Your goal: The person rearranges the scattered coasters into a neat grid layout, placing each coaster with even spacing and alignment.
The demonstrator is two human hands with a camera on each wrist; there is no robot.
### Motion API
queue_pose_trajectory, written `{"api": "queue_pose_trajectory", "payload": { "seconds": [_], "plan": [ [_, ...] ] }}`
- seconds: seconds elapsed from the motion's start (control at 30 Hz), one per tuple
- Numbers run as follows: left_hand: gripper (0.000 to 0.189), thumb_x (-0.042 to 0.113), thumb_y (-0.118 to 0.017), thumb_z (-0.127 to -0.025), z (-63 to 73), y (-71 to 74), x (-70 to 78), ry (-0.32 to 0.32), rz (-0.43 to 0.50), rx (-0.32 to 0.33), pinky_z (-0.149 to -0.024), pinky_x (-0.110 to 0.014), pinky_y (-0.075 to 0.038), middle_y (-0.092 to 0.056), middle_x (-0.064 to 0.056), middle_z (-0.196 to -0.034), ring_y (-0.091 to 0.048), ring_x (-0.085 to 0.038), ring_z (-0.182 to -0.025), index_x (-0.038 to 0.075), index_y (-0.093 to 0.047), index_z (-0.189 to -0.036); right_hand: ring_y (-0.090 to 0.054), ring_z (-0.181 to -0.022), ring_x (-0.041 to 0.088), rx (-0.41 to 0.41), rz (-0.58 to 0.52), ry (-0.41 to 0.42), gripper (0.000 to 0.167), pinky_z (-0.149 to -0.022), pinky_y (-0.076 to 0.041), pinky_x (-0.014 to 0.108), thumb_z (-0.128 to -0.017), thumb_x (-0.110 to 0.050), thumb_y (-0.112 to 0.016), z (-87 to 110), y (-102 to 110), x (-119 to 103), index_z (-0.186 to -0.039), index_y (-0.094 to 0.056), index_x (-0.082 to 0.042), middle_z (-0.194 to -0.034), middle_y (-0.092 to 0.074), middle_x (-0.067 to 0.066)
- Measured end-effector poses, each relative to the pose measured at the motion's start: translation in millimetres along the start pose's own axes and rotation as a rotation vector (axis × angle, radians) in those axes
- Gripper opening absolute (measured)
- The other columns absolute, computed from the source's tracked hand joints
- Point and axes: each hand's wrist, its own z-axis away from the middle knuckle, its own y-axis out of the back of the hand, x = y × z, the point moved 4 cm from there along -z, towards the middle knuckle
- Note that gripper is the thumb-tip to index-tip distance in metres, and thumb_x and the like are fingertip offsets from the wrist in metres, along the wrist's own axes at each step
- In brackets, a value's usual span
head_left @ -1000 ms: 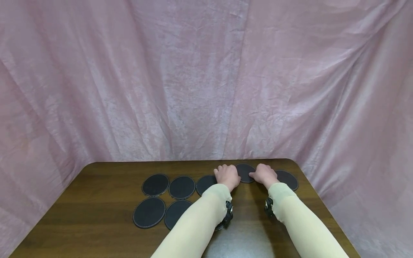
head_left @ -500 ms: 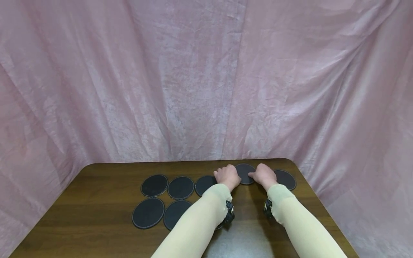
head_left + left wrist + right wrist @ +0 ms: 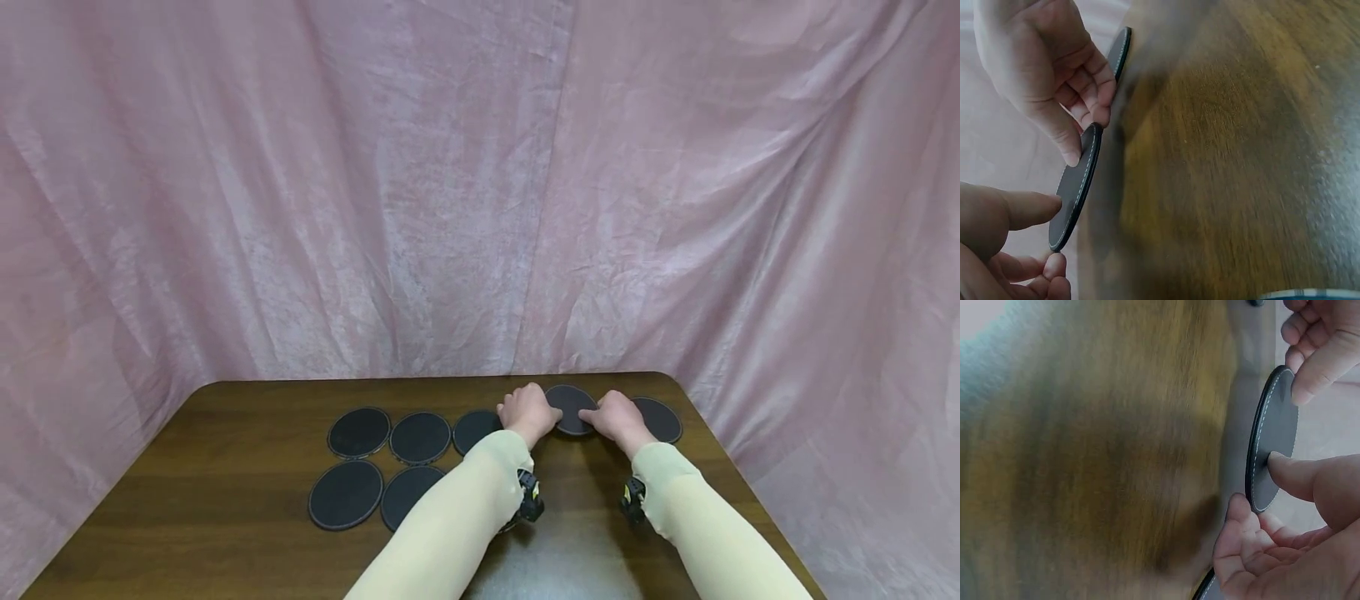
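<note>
A round black coaster (image 3: 568, 406) with pale stitching round its rim is held between both hands at the back of the table. My left hand (image 3: 528, 412) pinches its left edge, thumb on the upper face and fingers beneath. On the opposite edge my right hand (image 3: 618, 417) pinches it the same way. In the left wrist view, the coaster (image 3: 1075, 187) is tilted, a gap showing between its rim and the wood. Just right of my right hand lies another coaster (image 3: 657, 419), partly covered by the hand.
Several more black coasters lie flat in two rows on the left, among them a back-row coaster (image 3: 360, 432) and a front-row coaster (image 3: 346, 495). My left arm hides part of the rows. The wooden table (image 3: 187, 500) ends at a pink curtain (image 3: 450, 208).
Both hands have drawn the coaster slightly toward me, and its near edge sits lower in the head view. My right hand has shifted down a little. The other coasters stay put.
</note>
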Motion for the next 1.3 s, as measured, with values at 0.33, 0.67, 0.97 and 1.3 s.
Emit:
{"api": "queue_pose_trajectory", "payload": {
  "seconds": [0.33,0.67,0.97,1.3],
  "plan": [
    [0.041,0.04,-0.089,-0.094,20.9,16.8,-6.7,-0.09,-0.051,0.04,-0.099,-0.053,-0.047,-0.079,-0.01,-0.111,-0.07,-0.036,-0.113,0.008,-0.075,-0.113,-0.038,-0.059,0.018,0.07,-0.068,0.018,0.057,-0.062,-0.035,0.034,-0.103,-0.03,-0.077,121.9,55,-97,-0.06,-0.043,-0.016,-0.062,-0.033,-0.005],
    [0.033,0.039,-0.089,-0.094,43.6,35.7,-21.1,-0.191,-0.013,0.051,-0.098,-0.053,-0.049,-0.073,-0.001,-0.09,-0.073,-0.028,-0.096,0.012,-0.07,-0.098,-0.064,-0.114,0.043,0.082,-0.094,0.022,0.045,-0.102,-0.05,0.058,-0.104,-0.029,-0.077,151.6,61,-111,-0.121,-0.063,0.01,-0.124,-0.067,0.027],
    [0.034,0.037,-0.092,-0.092,59.8,39.0,-34.2,-0.22,0.039,0.054,-0.096,-0.051,-0.049,-0.075,-0.001,-0.093,-0.073,-0.026,-0.094,0.011,-0.073,-0.104,-0.062,-0.11,0.04,0.068,-0.149,0.021,0.047,-0.1,-0.05,0.057,-0.104,-0.027,-0.078,165.4,51,-112,-0.125,-0.06,0.011,-0.118,-0.065,0.023],
    [0.035,0.037,-0.092,-0.092,80.1,45.0,-40.3,-0.263,0.038,0.064,-0.094,-0.05,-0.05,-0.066,0.006,-0.076,-0.07,-0.023,-0.084,0.014,-0.066,-0.099,-0.06,-0.096,0.033,0.076,-0.165,0.032,0.045,-0.087,-0.051,0.049,-0.102,-0.026,-0.08,176.0,44,-110,-0.122,-0.058,0.008,-0.107,-0.062,0.017]
  ]
}}
